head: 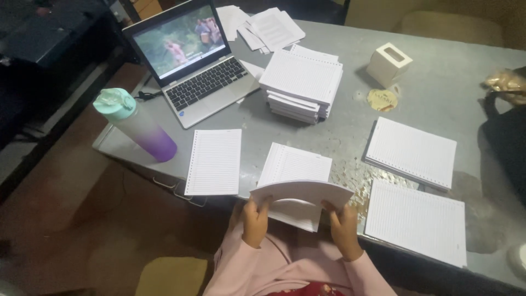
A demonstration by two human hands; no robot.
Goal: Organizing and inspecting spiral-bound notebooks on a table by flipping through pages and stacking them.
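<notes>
head view: left hand [255,218] and right hand [344,226] clamp a bowed sheaf of lined pages [300,193], fingers curled over its near edge; squaring step, pile [293,164] just beyond fingertips; next calls for even alignment.

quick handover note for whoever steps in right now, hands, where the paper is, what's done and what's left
Left hand: grips the left edge of a bowed sheaf of lined sheets, held above the table edge.
Right hand: grips the right edge of the same sheaf.
Paper: one flat pile lies under the sheaf, a single-looking sheet pile to its left, two wider piles to the right, and a tall stack sits by the open laptop.
Done: four piles laid out along the near side of the grey table.
Left: the sheaf in hand is not set down; the tall stack remains.
</notes>
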